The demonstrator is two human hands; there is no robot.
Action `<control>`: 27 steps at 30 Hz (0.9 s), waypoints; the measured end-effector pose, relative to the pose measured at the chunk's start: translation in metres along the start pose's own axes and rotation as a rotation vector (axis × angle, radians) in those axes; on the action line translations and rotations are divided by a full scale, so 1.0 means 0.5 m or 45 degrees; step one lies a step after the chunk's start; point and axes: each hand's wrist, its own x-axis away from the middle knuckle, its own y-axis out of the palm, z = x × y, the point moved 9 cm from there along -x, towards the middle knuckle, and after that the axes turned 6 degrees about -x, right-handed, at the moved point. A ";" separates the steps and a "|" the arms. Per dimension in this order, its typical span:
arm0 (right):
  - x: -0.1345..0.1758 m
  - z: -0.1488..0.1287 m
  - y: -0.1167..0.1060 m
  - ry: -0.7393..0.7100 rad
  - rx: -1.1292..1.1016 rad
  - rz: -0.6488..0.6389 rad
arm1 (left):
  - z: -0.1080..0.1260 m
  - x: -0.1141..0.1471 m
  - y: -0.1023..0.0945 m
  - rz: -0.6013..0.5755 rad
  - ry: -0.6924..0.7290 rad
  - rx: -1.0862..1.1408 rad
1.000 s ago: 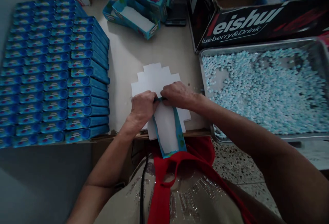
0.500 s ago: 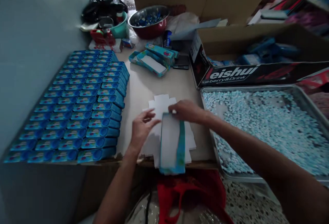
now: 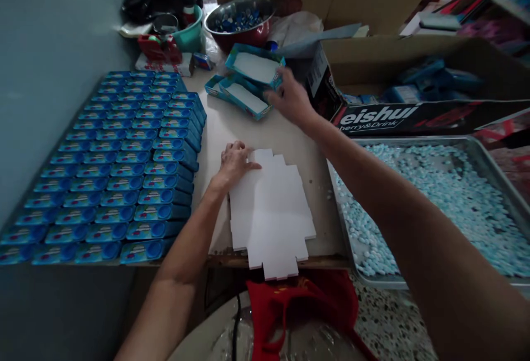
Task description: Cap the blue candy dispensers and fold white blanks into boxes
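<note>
- Head view: left hand (image 3: 235, 165) half-curled, thumb over white cardboard (image 3: 275, 212); grip unclear.
- Right hand (image 3: 289, 96) part-open at one end of a blue box (image 3: 254, 67); hold unclear.
- Blue packs (image 3: 124, 170) left of both hands; tray (image 3: 385, 281) right.

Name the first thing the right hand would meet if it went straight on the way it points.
The right hand would probably meet the uppermost blue box, whose right end it seems to touch; contact is blurred.
</note>
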 end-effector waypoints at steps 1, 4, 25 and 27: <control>0.044 -0.002 0.020 -0.065 0.094 -0.057 | 0.003 -0.002 0.002 0.004 0.033 0.000; 0.190 0.032 0.071 -0.057 0.172 -0.300 | 0.007 0.014 -0.018 0.190 0.086 0.043; 0.542 0.110 0.048 0.942 -1.178 0.152 | 0.048 0.250 0.024 -0.124 -0.356 2.042; 0.533 0.105 0.035 0.749 -0.620 0.140 | 0.072 0.257 0.045 -0.223 -0.430 1.994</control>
